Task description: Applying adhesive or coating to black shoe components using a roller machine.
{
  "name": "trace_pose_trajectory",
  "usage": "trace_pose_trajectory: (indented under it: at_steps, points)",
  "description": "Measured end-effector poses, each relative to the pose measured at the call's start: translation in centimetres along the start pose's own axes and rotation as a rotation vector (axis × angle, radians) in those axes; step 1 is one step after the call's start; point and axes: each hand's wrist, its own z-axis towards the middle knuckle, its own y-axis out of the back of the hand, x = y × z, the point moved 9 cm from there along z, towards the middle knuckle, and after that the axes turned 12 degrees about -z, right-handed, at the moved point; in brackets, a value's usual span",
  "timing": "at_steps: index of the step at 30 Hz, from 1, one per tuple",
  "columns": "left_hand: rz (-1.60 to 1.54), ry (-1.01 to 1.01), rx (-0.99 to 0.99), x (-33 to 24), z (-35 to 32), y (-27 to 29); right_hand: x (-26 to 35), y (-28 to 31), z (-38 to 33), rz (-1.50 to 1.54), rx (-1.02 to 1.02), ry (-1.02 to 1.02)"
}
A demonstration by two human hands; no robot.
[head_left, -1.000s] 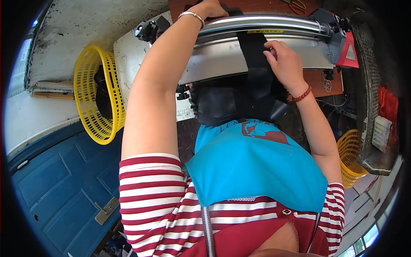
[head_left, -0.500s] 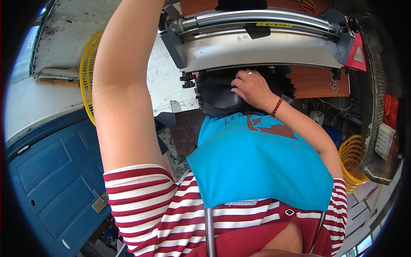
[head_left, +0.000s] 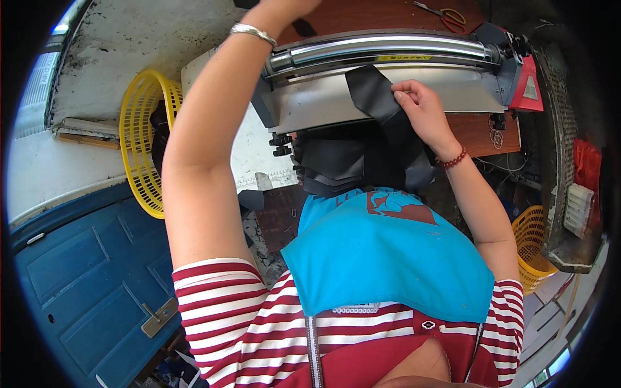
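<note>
My right hand (head_left: 424,113), with a red bead bracelet at its wrist, pinches the edge of a long black flexible piece (head_left: 372,92). One end of that piece lies over the metal feed plate (head_left: 310,100) of a roller machine, and the rest hangs toward me. Below the plate sits a stack of similar black pieces (head_left: 333,160), close against my blue apron. Beyond the chrome roller (head_left: 381,46), at the top edge, is my left hand (head_left: 291,6), with a silver bangle. The picture's edge cuts off its fingers. A small black scrap (head_left: 304,27) lies beside it.
A yellow basket (head_left: 139,142) with dark things inside stands at the left, near a blue door (head_left: 84,271). Scissors (head_left: 453,19) lie on the brown board behind the machine. Another yellow basket (head_left: 533,249) is low on the right, beneath a worn ledge (head_left: 559,194).
My right hand has risen from the stack to the feed plate with a black piece in it. My left hand has come into view at the top. Another black piece on the plate is gone.
</note>
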Motion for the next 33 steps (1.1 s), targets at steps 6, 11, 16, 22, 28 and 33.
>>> trace_pose_trajectory:
  at_steps: [6,11,16,22,28,33]
  points:
    - [-0.261,0.563,0.525,4.2,-4.3,-12.3,-0.1,0.8,3.6,-0.113,-0.082,0.001]
    - [-0.417,0.808,0.547,5.5,-4.8,-12.4,3.5,4.2,0.6,-0.637,-0.297,0.229]
    - [-0.778,1.036,0.161,6.4,-3.5,-8.4,7.2,-2.2,-5.9,-0.534,-0.094,0.687]
    - [-0.930,0.881,-0.030,6.5,0.4,-1.8,2.8,-8.9,-7.3,-0.728,0.078,0.488]
    - [-1.054,0.849,-0.256,6.1,1.1,5.1,3.3,-8.8,-7.4,-0.673,0.111,0.612]
    - [-0.868,0.647,-0.391,5.5,1.8,11.0,2.6,-4.4,-6.0,-0.039,0.149,0.211]
